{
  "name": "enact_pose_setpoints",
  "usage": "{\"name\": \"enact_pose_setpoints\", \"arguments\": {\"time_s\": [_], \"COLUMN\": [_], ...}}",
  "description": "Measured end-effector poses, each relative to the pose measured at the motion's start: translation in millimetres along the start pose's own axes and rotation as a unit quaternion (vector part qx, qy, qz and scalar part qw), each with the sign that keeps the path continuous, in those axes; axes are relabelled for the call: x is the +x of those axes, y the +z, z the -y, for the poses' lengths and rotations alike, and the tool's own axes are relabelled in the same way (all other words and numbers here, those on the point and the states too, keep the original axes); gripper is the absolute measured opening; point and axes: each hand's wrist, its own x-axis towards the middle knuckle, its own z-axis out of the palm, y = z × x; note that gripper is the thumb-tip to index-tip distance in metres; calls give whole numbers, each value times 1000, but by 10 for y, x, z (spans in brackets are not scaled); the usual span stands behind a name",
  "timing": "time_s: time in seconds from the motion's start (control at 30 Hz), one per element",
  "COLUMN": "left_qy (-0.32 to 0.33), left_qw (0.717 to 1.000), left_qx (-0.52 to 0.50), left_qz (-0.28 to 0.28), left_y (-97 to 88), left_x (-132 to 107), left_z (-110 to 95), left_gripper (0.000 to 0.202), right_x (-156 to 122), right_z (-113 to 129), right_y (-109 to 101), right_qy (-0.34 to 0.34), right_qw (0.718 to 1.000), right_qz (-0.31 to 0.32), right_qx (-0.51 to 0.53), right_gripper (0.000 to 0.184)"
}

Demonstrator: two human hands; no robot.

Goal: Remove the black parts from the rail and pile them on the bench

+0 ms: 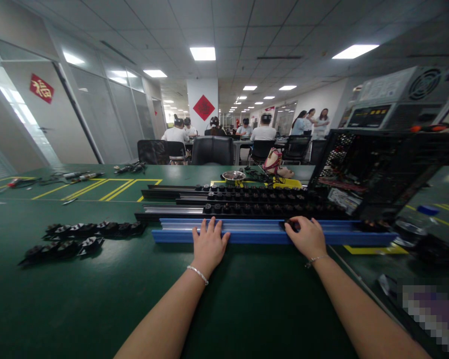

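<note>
A long blue channel rail (pixel 254 236) lies across the green table in front of me. My left hand (pixel 210 244) rests on its left half, fingers spread out flat over the channel. My right hand (pixel 307 236) pinches a small black socket module (pixel 287 225) at the rail's channel, right of the middle; the fingers partly cover the module. Just behind lie black rails (pixel 160 215) filled with rows of similar black modules (pixel 243 208). On the left, two rows of loose black modules (pixel 93 229) lie on the table.
An open computer case (pixel 381 169) with power supplies (pixel 400 92) on top stands at the right. A blue-capped bottle (pixel 415 224) is near the rail's right end. A metal bowl (pixel 234 175) and yellow tray (pixel 288 184) sit behind the rails. Other people sit farther back.
</note>
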Motion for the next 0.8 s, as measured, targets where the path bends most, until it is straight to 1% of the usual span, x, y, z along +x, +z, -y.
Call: {"name": "enact_pose_setpoints", "arguments": {"time_s": [0.37, 0.57, 0.8], "left_qy": [-1, -1, 0], "left_qw": [1000, 1000, 1000], "left_qx": [-1, 1, -3], "left_qz": [-2, -1, 3], "left_y": [-10, -24, -7], "left_x": [3, -4, 2], "left_z": [-8, -16, -6], "left_gripper": [54, 54, 55], "right_x": [-3, 8, 1], "right_z": [108, 161, 186], "right_y": [22, -12, -17], "right_qy": [-25, -15, -24], "right_qw": [999, 999, 999], "right_qz": [20, 31, 28], "right_qx": [21, 18, 20], "right_gripper": [27, 27, 27]}}
